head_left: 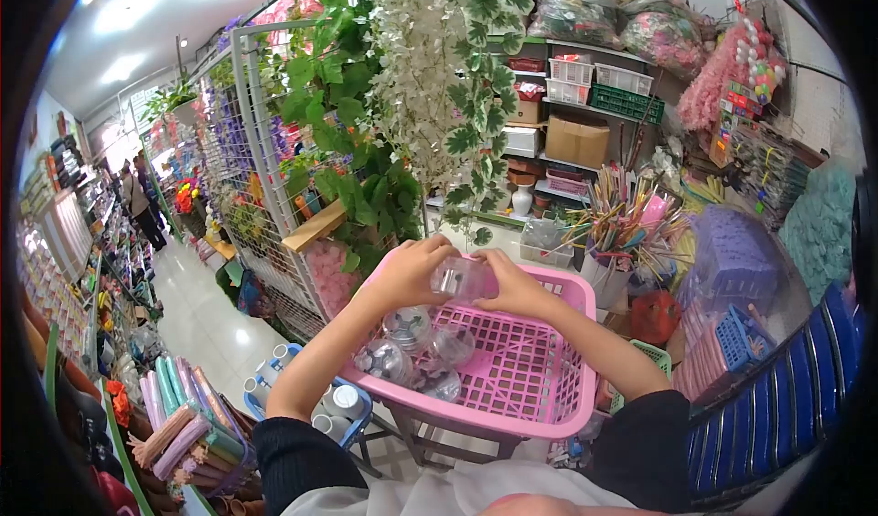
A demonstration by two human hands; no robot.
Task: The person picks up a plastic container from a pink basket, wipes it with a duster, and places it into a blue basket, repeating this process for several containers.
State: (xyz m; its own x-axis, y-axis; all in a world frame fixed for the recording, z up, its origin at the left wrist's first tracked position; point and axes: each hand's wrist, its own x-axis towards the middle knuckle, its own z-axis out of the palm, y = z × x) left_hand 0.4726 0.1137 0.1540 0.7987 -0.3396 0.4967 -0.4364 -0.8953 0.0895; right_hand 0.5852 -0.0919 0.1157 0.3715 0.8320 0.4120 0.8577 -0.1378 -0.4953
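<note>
A clear plastic container [456, 278] is held between my two hands, above the far side of a pink plastic basket [578, 397]. My left hand [413, 273] wraps its left side with the fingers curled over the top. On the other side, my right hand [508, 283] grips it with bent fingers. What is inside the container is too small to tell. Several similar clear containers [408, 329] lie piled in the left part of the basket, some with grey or whitish contents. The basket rests on a dark stand or stool [457, 438].
Left of the basket stands a blue crate [363, 422] with white bottles. Wrapped pastel bundles [197, 415] fill the lower left. A wire rack [265, 169] with hanging leaves rises ahead. On the right are a bucket of thin sticks [608, 269] and blue wrapped rolls [777, 406].
</note>
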